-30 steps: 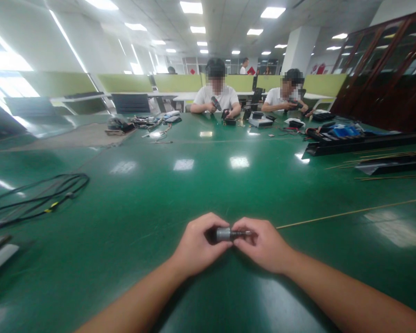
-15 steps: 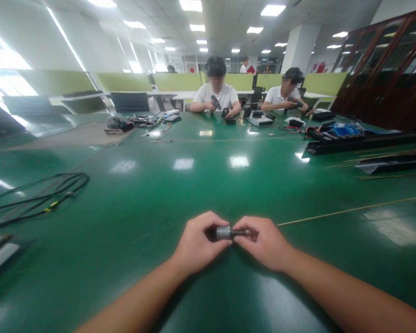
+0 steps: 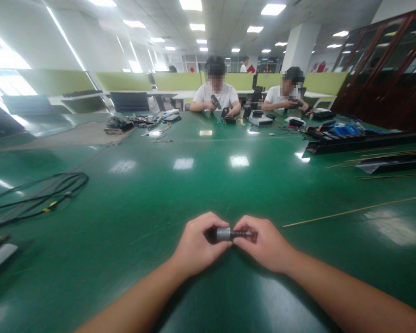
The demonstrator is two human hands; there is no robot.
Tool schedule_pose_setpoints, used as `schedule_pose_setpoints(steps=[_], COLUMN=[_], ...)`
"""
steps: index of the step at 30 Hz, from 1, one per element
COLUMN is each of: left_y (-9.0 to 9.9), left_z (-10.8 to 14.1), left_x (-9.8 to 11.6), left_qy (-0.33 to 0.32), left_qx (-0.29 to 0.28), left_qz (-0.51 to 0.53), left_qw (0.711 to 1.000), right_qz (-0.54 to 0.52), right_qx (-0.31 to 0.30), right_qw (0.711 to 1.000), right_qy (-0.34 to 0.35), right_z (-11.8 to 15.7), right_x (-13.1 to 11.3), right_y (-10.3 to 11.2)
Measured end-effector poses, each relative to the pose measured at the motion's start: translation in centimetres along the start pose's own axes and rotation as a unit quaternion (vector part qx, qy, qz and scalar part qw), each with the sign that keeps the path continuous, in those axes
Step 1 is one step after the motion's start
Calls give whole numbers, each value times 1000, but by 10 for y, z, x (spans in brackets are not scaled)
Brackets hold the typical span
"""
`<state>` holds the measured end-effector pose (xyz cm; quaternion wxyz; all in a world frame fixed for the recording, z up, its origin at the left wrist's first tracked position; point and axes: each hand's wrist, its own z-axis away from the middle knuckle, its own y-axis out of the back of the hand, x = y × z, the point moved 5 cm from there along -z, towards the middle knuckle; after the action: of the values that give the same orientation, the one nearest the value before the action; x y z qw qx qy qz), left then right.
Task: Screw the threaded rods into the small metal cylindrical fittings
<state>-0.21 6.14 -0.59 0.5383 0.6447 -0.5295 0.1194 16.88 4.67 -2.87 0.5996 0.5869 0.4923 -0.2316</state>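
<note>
Close to me, over the green table [image 3: 152, 194], a short grey metal cylinder [image 3: 223, 234] lies level between my hands. Out of its right end runs a thin dark shaft [image 3: 238, 234] that looks ribbed or threaded. Thumb and fingers of my left hand [image 3: 201, 243] are closed around the cylinder, hiding its left end. My right hand [image 3: 261, 243] has its fingers bent around the shaft, with thumb and forefinger close to the cylinder. The shaft's far tip is partly hidden in the right palm.
A thin yellowish rod [image 3: 353, 212] lies right of my hands. Black cables [image 3: 55, 196] are coiled at left. Black metal channels [image 3: 353, 144] and a blue bundle [image 3: 348, 129] sit at far right. Across the table, two people in white shirts [image 3: 225, 96] hold tools.
My right thumb and fingertips have shifted slightly on the shaft, showing more of its ribbed part. My left hand and the cylinder stay in place.
</note>
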Motion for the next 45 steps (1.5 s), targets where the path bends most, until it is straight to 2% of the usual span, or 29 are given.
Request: schedule_pose_setpoints(steps=[9,45], left_y=[4,9], left_z=[0,-1], left_x=[1,-4], left_qy=[17,58], left_qx=[7,39], left_qz=[7,36], left_qw=[1000,997], right_qz=[-15,-30], right_qx=[-3,9], right_qw=[1000,999], right_qy=[-27,-37], right_z=[0,2], right_x=[1,6], right_y=[-1,3])
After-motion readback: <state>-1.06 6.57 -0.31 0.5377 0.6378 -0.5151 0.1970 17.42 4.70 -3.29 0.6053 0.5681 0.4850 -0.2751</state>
